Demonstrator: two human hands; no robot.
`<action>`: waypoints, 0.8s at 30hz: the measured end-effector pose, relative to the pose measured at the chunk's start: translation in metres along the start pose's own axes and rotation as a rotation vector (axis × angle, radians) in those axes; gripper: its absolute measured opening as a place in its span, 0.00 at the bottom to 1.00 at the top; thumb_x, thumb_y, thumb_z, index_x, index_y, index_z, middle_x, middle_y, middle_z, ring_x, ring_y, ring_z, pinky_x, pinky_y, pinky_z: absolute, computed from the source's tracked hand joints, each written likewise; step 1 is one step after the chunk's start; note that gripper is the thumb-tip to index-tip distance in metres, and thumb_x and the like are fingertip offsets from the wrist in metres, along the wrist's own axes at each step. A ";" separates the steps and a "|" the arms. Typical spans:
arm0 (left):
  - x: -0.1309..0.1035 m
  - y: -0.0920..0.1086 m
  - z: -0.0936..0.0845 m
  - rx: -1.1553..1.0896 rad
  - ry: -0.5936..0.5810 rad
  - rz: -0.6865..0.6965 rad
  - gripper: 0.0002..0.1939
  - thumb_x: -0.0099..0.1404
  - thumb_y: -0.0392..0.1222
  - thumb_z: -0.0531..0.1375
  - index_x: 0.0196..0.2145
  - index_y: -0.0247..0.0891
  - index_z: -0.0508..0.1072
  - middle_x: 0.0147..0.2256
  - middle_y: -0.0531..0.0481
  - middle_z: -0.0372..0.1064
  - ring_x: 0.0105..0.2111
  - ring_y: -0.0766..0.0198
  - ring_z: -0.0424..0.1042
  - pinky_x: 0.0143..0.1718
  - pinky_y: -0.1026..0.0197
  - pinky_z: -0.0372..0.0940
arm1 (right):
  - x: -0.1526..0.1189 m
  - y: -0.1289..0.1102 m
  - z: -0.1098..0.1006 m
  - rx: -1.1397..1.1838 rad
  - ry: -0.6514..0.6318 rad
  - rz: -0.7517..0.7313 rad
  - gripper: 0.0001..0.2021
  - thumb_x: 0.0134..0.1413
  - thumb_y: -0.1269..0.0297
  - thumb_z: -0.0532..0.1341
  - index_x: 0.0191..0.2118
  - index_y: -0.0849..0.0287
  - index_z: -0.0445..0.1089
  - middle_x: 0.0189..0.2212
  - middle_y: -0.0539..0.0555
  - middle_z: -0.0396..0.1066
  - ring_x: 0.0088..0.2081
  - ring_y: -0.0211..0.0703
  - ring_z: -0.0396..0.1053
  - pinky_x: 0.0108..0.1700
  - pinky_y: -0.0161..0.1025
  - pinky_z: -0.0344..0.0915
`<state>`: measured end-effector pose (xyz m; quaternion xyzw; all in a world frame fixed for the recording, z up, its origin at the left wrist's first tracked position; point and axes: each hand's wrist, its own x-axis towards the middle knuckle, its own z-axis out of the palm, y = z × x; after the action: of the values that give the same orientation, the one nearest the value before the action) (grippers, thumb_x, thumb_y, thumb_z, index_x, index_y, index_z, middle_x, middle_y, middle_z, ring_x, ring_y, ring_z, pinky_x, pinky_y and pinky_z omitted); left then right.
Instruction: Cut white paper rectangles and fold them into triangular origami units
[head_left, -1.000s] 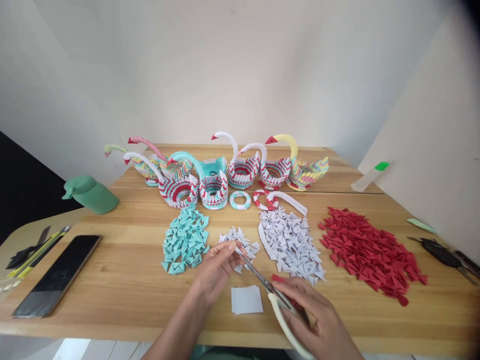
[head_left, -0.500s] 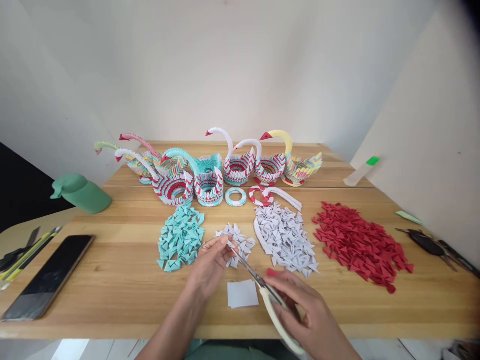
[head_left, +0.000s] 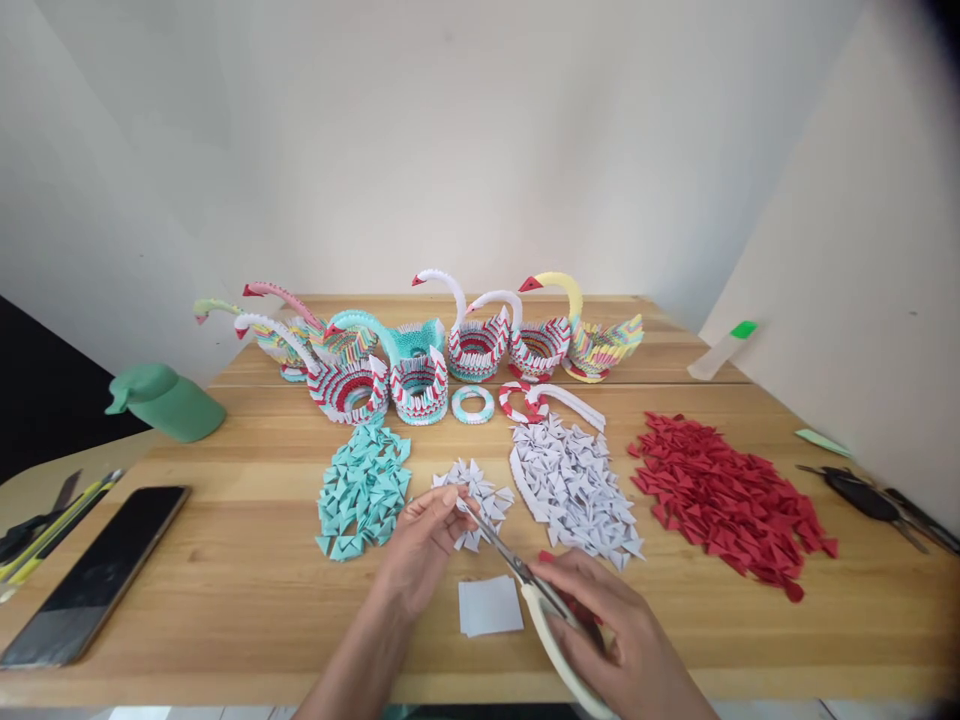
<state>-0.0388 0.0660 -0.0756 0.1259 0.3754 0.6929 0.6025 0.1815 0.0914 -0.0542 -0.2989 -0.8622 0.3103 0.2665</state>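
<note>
Between the thumb and fingers of my left hand (head_left: 427, 540) is a small folded white paper piece (head_left: 462, 504), partly covered by the fingertips. My right hand (head_left: 607, 620) is wrapped round the cream handles of a pair of scissors (head_left: 540, 590). The blades point up and left, their tips touching or right beside the paper piece. Just beyond my left hand lies a small heap of folded white pieces (head_left: 487, 495). Below the blades rests a short stack of white paper rectangles (head_left: 491, 607). Some red shows under my right hand, mostly hidden.
Piles of turquoise (head_left: 364, 490), white (head_left: 574, 485) and red folded pieces (head_left: 727, 500) spread across the wooden table. Several paper swans (head_left: 349, 385) stand behind, with paper rings (head_left: 473, 404) before them. A phone (head_left: 97, 570) and green bottle (head_left: 172, 402) lie left; black-handled tools (head_left: 859, 493) lie right.
The whole view has shifted slightly, so things sit a little lower. My hands keep nearly the same pose, with the scissor tips still at the paper piece.
</note>
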 end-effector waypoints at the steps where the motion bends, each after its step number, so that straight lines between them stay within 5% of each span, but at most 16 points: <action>1: 0.000 -0.001 -0.001 0.024 0.004 0.013 0.14 0.48 0.45 0.73 0.29 0.32 0.80 0.27 0.46 0.76 0.28 0.63 0.72 0.32 0.63 0.66 | 0.000 0.000 0.000 -0.008 -0.002 -0.008 0.15 0.56 0.71 0.58 0.49 0.54 0.71 0.38 0.55 0.75 0.38 0.43 0.75 0.37 0.33 0.73; 8: 0.002 -0.009 -0.007 0.229 0.044 0.112 0.13 0.51 0.47 0.72 0.30 0.36 0.82 0.29 0.46 0.78 0.28 0.62 0.72 0.34 0.61 0.64 | 0.002 -0.005 0.004 -0.086 0.042 -0.060 0.19 0.55 0.74 0.55 0.52 0.56 0.69 0.38 0.57 0.72 0.40 0.42 0.74 0.42 0.34 0.72; 16: 0.001 -0.002 -0.002 -0.046 -0.003 0.036 0.12 0.51 0.44 0.73 0.29 0.33 0.80 0.27 0.48 0.76 0.29 0.65 0.72 0.34 0.64 0.66 | -0.003 0.002 0.000 -0.021 0.030 -0.049 0.18 0.55 0.72 0.59 0.51 0.52 0.70 0.41 0.55 0.74 0.45 0.44 0.74 0.43 0.33 0.72; 24: 0.002 -0.002 -0.005 -0.057 -0.031 0.004 0.12 0.53 0.44 0.72 0.30 0.32 0.79 0.28 0.47 0.75 0.28 0.65 0.72 0.33 0.64 0.67 | 0.002 0.002 0.002 0.026 0.017 -0.045 0.16 0.55 0.72 0.59 0.49 0.53 0.72 0.37 0.54 0.75 0.41 0.44 0.74 0.41 0.34 0.73</action>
<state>-0.0410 0.0665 -0.0809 0.1202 0.3459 0.7024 0.6104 0.1798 0.0938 -0.0563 -0.2785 -0.8624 0.3127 0.2845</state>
